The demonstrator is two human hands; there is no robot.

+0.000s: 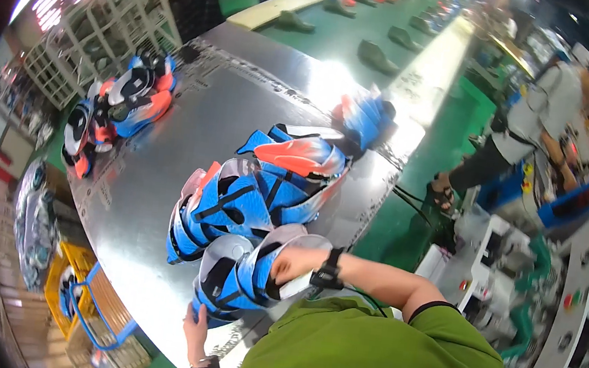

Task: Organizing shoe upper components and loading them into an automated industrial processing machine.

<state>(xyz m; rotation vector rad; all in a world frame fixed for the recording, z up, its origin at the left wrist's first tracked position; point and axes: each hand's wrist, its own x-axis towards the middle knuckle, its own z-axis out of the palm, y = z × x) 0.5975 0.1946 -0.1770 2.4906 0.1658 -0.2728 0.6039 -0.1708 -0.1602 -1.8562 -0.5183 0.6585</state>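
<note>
A nested bundle of blue shoe uppers [231, 284] with black straps and pale linings is at the near edge of the metal table [151, 200]. My right hand [293, 264] is closed on the bundle's right end, its fingertips partly hidden by the material. At the lower left, my left hand [195, 333] grips the bundle's edge with thumb and fingers. Just beyond lies a larger heap of blue, white and coral uppers [230, 202], reaching back to a coral-and-white upper [301, 154] on top.
More uppers sit in a pile [126, 103] at the table's far left and a bunch [363, 119] at its far right corner. Behind runs a green conveyor [341, 33] carrying grey shoe forms. A co-worker [534, 117] stands right, near white machines [481, 263]. Yellow crates [66, 278] stand left.
</note>
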